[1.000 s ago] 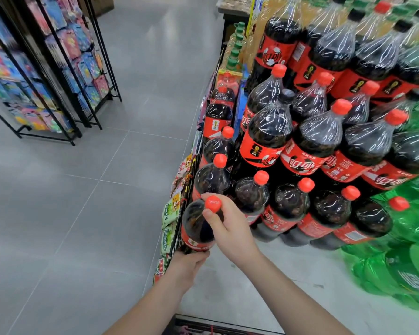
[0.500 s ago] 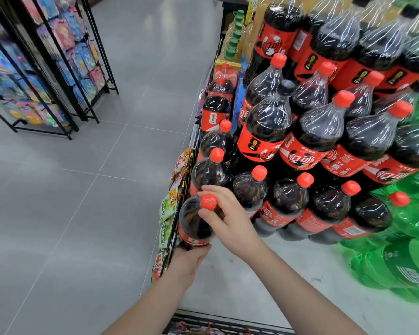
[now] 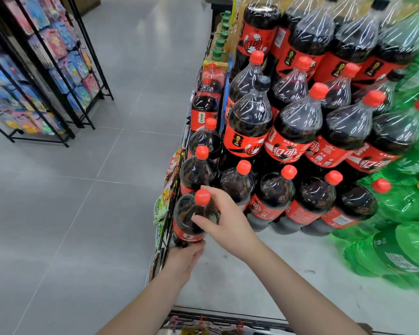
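A large cola bottle (image 3: 188,220) with a red cap and red label stands at the front left corner of a white display platform (image 3: 264,274). My right hand (image 3: 224,220) grips its shoulder just below the cap, thumb on the front. My left hand (image 3: 183,258) holds the bottle's base from underneath, fingers curled round it. More cola bottles (image 3: 273,197) stand in rows right behind and beside it.
Stacked shrink-wrapped cola packs (image 3: 300,122) rise behind, green soda bottles (image 3: 402,243) lie at the right. A wire rack with snack packets (image 3: 163,209) hangs on the platform's left edge. Black racks of colourful packets (image 3: 46,68) stand across the grey tiled aisle (image 3: 82,189).
My right hand has slid from the cap down to the bottle's shoulder. The left hand stays at the base and the bottle has barely moved.
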Demonstrator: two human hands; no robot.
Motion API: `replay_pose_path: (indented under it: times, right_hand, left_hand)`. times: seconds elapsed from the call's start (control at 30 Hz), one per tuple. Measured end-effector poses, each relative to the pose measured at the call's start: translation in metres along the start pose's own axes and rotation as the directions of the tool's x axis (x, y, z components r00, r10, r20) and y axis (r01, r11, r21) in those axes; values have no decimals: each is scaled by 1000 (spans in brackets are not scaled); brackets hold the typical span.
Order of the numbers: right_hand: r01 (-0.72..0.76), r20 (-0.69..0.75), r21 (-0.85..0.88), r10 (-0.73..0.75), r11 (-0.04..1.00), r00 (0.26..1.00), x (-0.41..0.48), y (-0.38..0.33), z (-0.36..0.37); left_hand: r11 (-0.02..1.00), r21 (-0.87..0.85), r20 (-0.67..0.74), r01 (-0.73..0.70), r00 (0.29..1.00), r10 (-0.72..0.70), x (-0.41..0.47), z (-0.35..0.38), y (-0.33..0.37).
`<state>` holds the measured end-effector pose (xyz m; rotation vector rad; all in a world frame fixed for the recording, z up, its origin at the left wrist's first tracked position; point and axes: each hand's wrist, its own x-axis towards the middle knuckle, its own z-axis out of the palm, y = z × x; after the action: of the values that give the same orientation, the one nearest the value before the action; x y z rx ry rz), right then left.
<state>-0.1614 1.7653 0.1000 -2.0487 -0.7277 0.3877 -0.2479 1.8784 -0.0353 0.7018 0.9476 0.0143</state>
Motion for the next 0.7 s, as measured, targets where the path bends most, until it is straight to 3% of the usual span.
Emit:
replay_pose_path:
  times: [0.2, 0.47, 0.7]
  right_hand:
    - [58, -2, -73, -58, 996, 998, -5, 2, -4]
    - [-58, 43, 24, 57, 998, 997, -12, 7, -14]
    - [-98, 23, 51, 97, 994, 995, -21, 22, -17]
  left_hand:
    - [1000, 15, 7, 1, 1000, -1, -9, 2, 1]
    - [1000, 15, -30, 0, 1000, 0, -21, 8, -8]
    - [999, 32, 18, -35, 999, 34, -41, 28, -17]
